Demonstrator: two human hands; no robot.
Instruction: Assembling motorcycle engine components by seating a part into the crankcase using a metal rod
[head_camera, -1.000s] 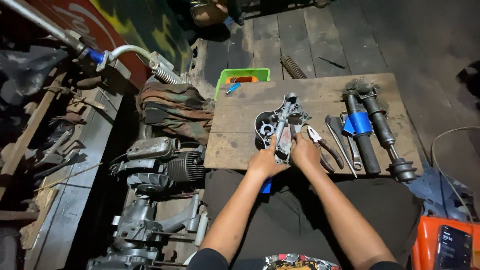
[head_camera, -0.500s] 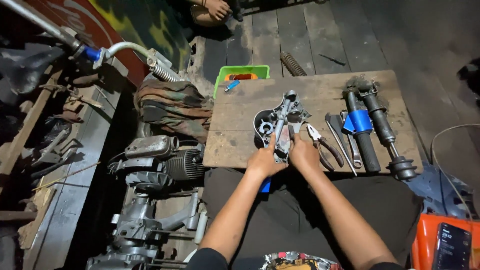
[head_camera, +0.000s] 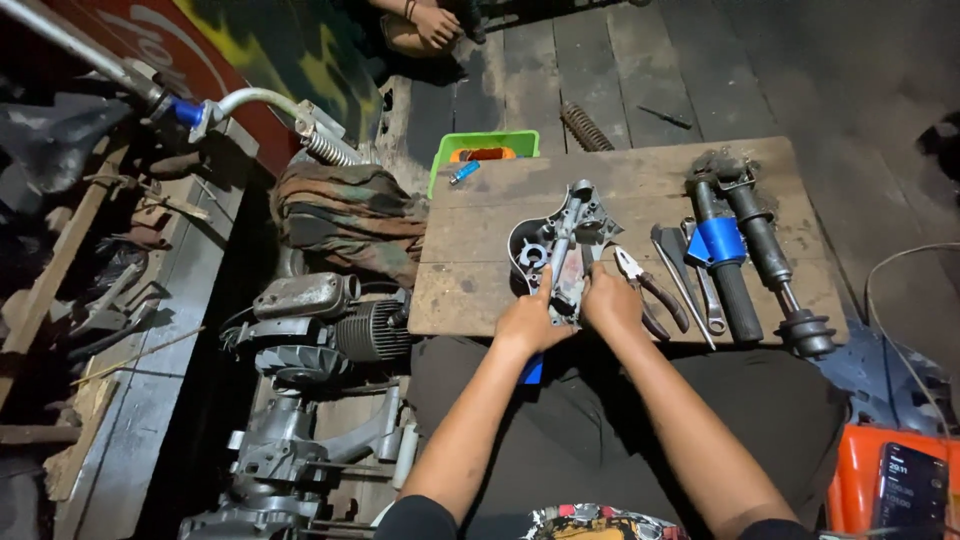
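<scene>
Grey cast-metal engine cover (head_camera: 560, 245), centre of wooden board (head_camera: 470, 290), gripped at its six-o'clock end by left hand (head_camera: 528, 322) and right hand (head_camera: 608, 300), fingers closed on it; pliers (head_camera: 650, 285) at three o'clock; best kept steadied flat, grip even.

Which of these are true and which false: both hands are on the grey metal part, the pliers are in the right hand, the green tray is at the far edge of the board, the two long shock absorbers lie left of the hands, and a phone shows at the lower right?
1. Both the left hand and the right hand are on the grey metal casing. True.
2. The pliers are in the right hand. False: they lie on the wooden board beside it.
3. The green tray sits at the board's far edge. True.
4. The shock absorbers lie left of the hands. False: they lie to the right.
5. A phone shows at lower right. True.
</scene>
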